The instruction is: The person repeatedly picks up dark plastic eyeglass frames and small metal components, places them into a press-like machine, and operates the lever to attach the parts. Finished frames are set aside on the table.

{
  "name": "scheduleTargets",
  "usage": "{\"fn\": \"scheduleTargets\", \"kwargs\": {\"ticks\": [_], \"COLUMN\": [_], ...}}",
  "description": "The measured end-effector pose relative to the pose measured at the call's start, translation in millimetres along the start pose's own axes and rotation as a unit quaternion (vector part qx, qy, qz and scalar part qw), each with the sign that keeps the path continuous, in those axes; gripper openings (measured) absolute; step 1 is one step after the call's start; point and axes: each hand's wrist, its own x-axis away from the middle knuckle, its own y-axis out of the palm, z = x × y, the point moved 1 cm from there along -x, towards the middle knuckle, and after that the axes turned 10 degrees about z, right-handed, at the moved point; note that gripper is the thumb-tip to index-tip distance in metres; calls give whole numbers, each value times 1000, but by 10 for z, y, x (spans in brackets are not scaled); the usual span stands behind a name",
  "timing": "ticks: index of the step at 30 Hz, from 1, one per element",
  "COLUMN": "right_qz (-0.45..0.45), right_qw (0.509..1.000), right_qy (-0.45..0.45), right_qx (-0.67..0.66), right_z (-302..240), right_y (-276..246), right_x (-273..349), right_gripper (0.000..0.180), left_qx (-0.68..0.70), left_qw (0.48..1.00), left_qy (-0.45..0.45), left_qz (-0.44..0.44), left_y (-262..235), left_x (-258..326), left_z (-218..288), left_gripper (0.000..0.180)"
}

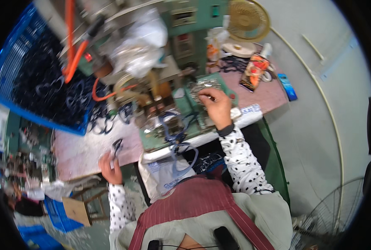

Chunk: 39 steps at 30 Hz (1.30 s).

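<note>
At far left a blue plastic crate [14, 79] stands tilted on the pink worktable [81, 146], filled with dark looped cable parts [47, 83]; more of these loops spill over its lower rim onto the table. The person's left hand [110, 164] is raised at the near table edge, fingers curled around one dark cable piece [118, 146], whose end stands up above the fingers. Behind, an orange hose [70, 46] runs down to a green machine [173, 50], partly draped in clear plastic sheet [139, 41]. At centre a green work plate [164, 133] lies in front of the machine, with a blue-grey wire loop [175, 135] hanging over its near edge. The right hand [215, 106] rests on a green tray [228, 89] of small metal parts [202, 88], thumb and fingers pinched together over them; whether a part is gripped cannot be told. To the right lie an orange packet [254, 71] and a small blue box [287, 86]; a beige fan [249, 18] stands behind.
</note>
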Motion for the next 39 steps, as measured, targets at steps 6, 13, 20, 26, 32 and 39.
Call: {"fn": "scheduleTargets", "kwargs": {"ticks": [6,13,20,26,32,39], "right_qz": [-123,-171,-160,-154,27,-46], "right_qw": [985,978,971,968,995,956], "right_qy": [20,78,92,115,-4,-156], "right_qx": [-117,-89,-150,-162,92,245], "right_z": [-732,-841,-874,-816,208,530], "right_y": [118,263,419,399,-61,-239], "right_x": [140,192,166,205,-190,-67], "right_gripper": [14,34,41,47,40,30], "left_qx": [128,286,193,285,336,308], "left_qw": [943,883,972,918,893,911], "left_qy": [-296,-357,-54,277,294,270], "left_qz": [82,107,123,-7,-57,-45], "left_y": [674,884,509,471,671,659], "left_x": [-401,-680,-1099,-1141,-1119,-1037], "left_z": [-537,-242,986,1648,1857,1824], "left_gripper": [16,12,25,36,36,38]}}
